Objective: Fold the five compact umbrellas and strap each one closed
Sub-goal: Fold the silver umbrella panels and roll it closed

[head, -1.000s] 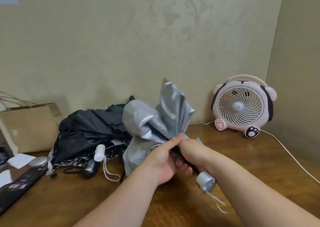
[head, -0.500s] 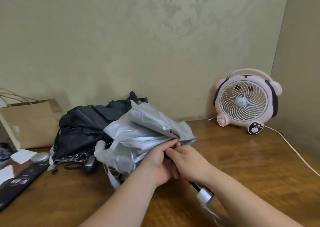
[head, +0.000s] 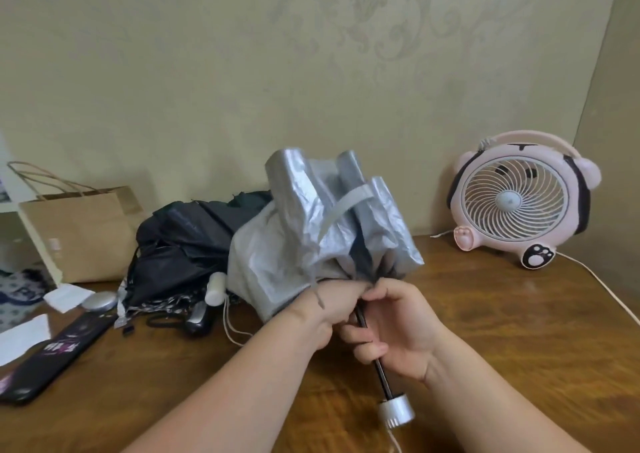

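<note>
Above the wooden table (head: 519,331), a silver umbrella (head: 311,231) is gripped at its gathered canopy by the left hand (head: 322,314), its shaft clasped in the curled fingers of the right hand (head: 394,328).

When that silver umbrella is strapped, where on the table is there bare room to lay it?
Widest bare wood: right of the silver umbrella, between the right hand, the fan and its cord. A smaller strip: front left, between the left arm and the black case. Crowded: back left, with black umbrellas, bag, papers.

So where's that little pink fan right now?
In the head view the pink fan stands at the far right of the wooden table, by the wall, beyond and right of the silver umbrella.
</note>
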### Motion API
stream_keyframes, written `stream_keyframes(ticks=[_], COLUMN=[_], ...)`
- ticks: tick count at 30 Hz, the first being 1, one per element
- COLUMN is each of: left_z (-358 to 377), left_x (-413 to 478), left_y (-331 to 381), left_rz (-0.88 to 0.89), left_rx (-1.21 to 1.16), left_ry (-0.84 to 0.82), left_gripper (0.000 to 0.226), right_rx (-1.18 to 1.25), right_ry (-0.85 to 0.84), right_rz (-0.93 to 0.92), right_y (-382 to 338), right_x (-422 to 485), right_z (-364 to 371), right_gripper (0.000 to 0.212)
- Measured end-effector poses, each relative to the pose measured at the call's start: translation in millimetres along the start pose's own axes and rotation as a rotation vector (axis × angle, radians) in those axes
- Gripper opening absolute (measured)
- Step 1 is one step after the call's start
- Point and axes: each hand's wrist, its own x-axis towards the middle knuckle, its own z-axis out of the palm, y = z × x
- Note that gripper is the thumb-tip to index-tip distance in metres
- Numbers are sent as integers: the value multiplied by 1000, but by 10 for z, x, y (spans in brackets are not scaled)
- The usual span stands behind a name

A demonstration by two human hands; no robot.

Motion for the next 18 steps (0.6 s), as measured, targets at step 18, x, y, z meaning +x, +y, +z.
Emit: stream_keyframes(ticks=[18], left_z=[-450], left_x=[-842], left_y=[121], left_rz=[207], left_rx=[762], left_ry=[-168], left_gripper=[80], right_rx=[34], right_ry=[62], right_rz=[176], right_y=[-95], right_x=[146], right_z=[-204], right_gripper=[39])
